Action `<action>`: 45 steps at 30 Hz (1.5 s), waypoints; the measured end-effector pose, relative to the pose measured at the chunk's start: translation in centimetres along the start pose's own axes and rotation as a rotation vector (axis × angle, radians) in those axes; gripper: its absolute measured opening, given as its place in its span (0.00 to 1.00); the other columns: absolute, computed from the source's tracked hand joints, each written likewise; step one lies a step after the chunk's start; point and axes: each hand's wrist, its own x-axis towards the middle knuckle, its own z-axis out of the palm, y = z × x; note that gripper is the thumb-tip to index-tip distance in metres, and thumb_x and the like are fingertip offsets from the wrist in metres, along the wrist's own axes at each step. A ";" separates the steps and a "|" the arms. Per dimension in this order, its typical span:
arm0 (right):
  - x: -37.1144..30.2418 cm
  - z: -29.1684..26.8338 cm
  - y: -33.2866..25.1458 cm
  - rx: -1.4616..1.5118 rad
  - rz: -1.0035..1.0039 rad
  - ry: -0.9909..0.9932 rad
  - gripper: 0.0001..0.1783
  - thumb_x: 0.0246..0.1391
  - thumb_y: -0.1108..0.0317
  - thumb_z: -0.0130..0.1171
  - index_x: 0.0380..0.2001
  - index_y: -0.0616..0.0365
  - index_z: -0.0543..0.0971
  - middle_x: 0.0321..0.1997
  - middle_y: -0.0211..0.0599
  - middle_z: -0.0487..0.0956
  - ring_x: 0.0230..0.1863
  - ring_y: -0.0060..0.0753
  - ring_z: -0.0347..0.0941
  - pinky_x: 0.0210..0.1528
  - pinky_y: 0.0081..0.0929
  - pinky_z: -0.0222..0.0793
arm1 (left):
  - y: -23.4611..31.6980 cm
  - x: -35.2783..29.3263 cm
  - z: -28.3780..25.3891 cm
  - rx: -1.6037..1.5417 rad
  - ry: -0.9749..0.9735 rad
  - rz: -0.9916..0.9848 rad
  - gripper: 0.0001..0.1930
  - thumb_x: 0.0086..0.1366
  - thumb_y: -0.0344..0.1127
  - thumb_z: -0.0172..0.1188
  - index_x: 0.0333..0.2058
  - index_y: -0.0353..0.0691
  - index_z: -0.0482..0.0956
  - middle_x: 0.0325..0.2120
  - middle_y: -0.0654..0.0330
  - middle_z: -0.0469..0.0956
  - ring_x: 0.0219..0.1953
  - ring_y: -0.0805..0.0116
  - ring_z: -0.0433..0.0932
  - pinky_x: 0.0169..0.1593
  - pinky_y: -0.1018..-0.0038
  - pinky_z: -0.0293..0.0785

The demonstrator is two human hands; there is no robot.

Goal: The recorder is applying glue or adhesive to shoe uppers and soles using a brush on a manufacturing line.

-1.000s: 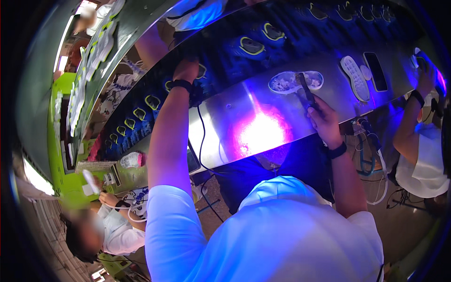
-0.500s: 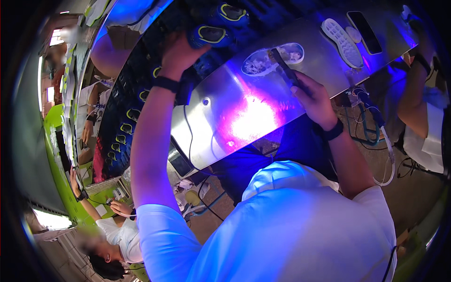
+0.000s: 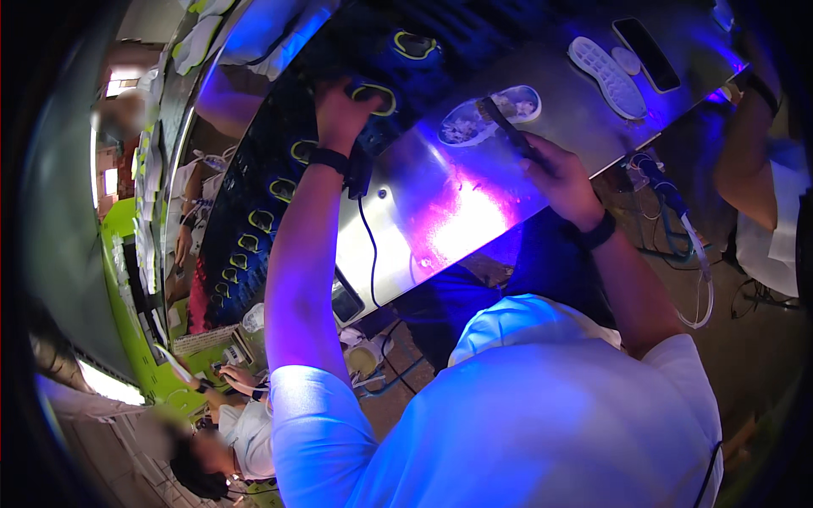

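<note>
My left hand is closed around a dark shoe with a yellow-green collar edge. That shoe stands in a row of similar shoes on a dark belt beside the metal table. Over the table, my right hand grips a dark-handled brush. The brush's head end is over a sole-shaped white tray that holds white, clumpy material; whether the bristles touch it I cannot tell. Another shoe with the same collar edge sits farther along the belt.
On the metal table lie a white shoe sole, a small round white piece and a black phone. A black cable hangs near my left wrist. Other people work at left and right. A bright pink-white light falls on the tabletop.
The shoe at my left hand has come nearer to me, and my left hand with it. My right hand still holds the brush above the tray. The whole view has shifted slightly.
</note>
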 end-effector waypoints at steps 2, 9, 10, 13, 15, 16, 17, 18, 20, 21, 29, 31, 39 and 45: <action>0.2 0.0 -0.2 -0.039 0.015 -0.002 0.26 0.64 0.74 0.61 0.64 0.64 0.72 0.49 0.35 0.83 0.48 0.20 0.76 0.54 0.24 0.72 | -1.2 0.0 -1.0 -0.018 -0.072 -0.096 0.26 0.48 0.49 0.76 0.40 0.36 0.85 0.42 0.49 0.84 0.47 0.50 0.82 0.52 0.61 0.78; 0.2 -0.2 0.6 0.025 0.032 0.032 0.25 0.65 0.74 0.59 0.65 0.64 0.72 0.47 0.32 0.82 0.44 0.19 0.76 0.49 0.21 0.73 | -2.7 0.4 2.1 0.088 -0.107 0.000 0.27 0.64 0.56 0.62 0.49 0.36 0.84 0.47 0.47 0.84 0.49 0.48 0.83 0.56 0.60 0.78; 0.1 -0.5 0.6 0.023 0.096 0.005 0.25 0.66 0.74 0.58 0.65 0.61 0.72 0.39 0.26 0.80 0.34 0.14 0.72 0.36 0.17 0.70 | -1.3 0.7 1.7 0.102 -0.200 -0.074 0.27 0.65 0.56 0.61 0.48 0.36 0.83 0.47 0.46 0.83 0.49 0.47 0.83 0.55 0.59 0.78; 0.3 0.2 0.7 0.045 0.060 0.023 0.25 0.67 0.74 0.55 0.66 0.58 0.71 0.29 0.21 0.75 0.23 0.09 0.64 0.24 0.13 0.60 | 2.3 0.9 1.0 0.122 -0.251 -0.250 0.28 0.64 0.58 0.61 0.47 0.35 0.83 0.47 0.44 0.83 0.50 0.46 0.82 0.53 0.56 0.80; 0.4 0.3 0.8 0.056 0.041 0.026 0.24 0.67 0.72 0.56 0.66 0.57 0.72 0.28 0.20 0.75 0.22 0.08 0.64 0.23 0.12 0.59 | 3.5 1.4 1.5 0.120 -0.211 -0.355 0.29 0.63 0.59 0.63 0.46 0.36 0.82 0.47 0.44 0.82 0.51 0.45 0.82 0.52 0.55 0.80; 0.4 0.3 0.8 0.054 0.049 0.022 0.24 0.67 0.71 0.57 0.65 0.56 0.73 0.28 0.20 0.75 0.22 0.08 0.64 0.23 0.12 0.59 | 3.6 1.7 2.5 0.127 -0.160 -0.376 0.28 0.61 0.58 0.64 0.45 0.38 0.83 0.46 0.46 0.83 0.49 0.48 0.83 0.50 0.56 0.82; 0.1 0.6 -0.4 0.092 0.094 0.018 0.24 0.67 0.69 0.58 0.65 0.56 0.73 0.28 0.20 0.76 0.21 0.08 0.64 0.22 0.12 0.59 | 3.9 1.6 3.0 0.129 -0.118 -0.394 0.27 0.59 0.58 0.66 0.44 0.40 0.83 0.44 0.49 0.84 0.47 0.50 0.85 0.48 0.57 0.83; 0.2 0.7 -0.9 0.100 0.120 0.008 0.24 0.67 0.69 0.58 0.65 0.55 0.73 0.28 0.20 0.76 0.21 0.08 0.64 0.22 0.12 0.58 | 3.9 1.5 3.3 0.097 -0.088 -0.404 0.27 0.58 0.58 0.68 0.45 0.41 0.83 0.47 0.47 0.83 0.49 0.51 0.84 0.47 0.58 0.84; 0.0 0.5 -0.6 0.116 0.151 0.014 0.24 0.67 0.68 0.58 0.65 0.55 0.72 0.29 0.20 0.77 0.22 0.08 0.64 0.22 0.11 0.58 | 4.1 1.7 4.0 0.070 -0.117 -0.450 0.29 0.57 0.58 0.68 0.47 0.39 0.83 0.48 0.46 0.82 0.51 0.50 0.83 0.50 0.58 0.83; -0.1 0.4 -0.3 0.125 0.149 0.021 0.24 0.67 0.68 0.59 0.65 0.55 0.72 0.30 0.20 0.77 0.22 0.08 0.65 0.22 0.11 0.58 | 4.2 2.0 4.2 0.075 -0.170 -0.480 0.31 0.56 0.58 0.69 0.49 0.37 0.82 0.49 0.45 0.81 0.53 0.48 0.81 0.52 0.58 0.82; 0.0 1.2 -0.2 0.010 0.132 0.005 0.25 0.67 0.71 0.58 0.66 0.54 0.72 0.30 0.20 0.77 0.24 0.10 0.67 0.25 0.13 0.64 | 2.1 2.7 7.7 0.226 -0.067 -0.395 0.20 0.59 0.51 0.65 0.39 0.41 0.87 0.46 0.47 0.84 0.46 0.50 0.84 0.48 0.59 0.83; -0.2 1.1 -0.4 0.010 0.112 0.021 0.25 0.67 0.72 0.58 0.66 0.55 0.72 0.31 0.21 0.77 0.24 0.10 0.66 0.26 0.13 0.64 | 1.5 2.7 6.3 0.133 -0.093 -0.435 0.20 0.60 0.51 0.64 0.38 0.40 0.87 0.42 0.46 0.84 0.44 0.49 0.85 0.48 0.58 0.82; 0.4 0.2 0.2 0.032 0.127 0.015 0.25 0.67 0.72 0.57 0.67 0.57 0.71 0.31 0.23 0.77 0.23 0.10 0.65 0.24 0.13 0.62 | -4.7 -1.6 0.5 -0.198 0.111 -0.583 0.26 0.63 0.58 0.59 0.31 0.38 0.87 0.41 0.41 0.84 0.44 0.44 0.84 0.49 0.53 0.79; 0.5 0.4 0.1 0.051 0.113 0.003 0.26 0.67 0.75 0.57 0.67 0.59 0.71 0.30 0.27 0.77 0.22 0.10 0.64 0.22 0.12 0.59 | -7.5 -3.5 1.8 -0.061 0.087 -0.623 0.25 0.61 0.56 0.61 0.41 0.37 0.84 0.41 0.42 0.84 0.45 0.42 0.84 0.50 0.52 0.80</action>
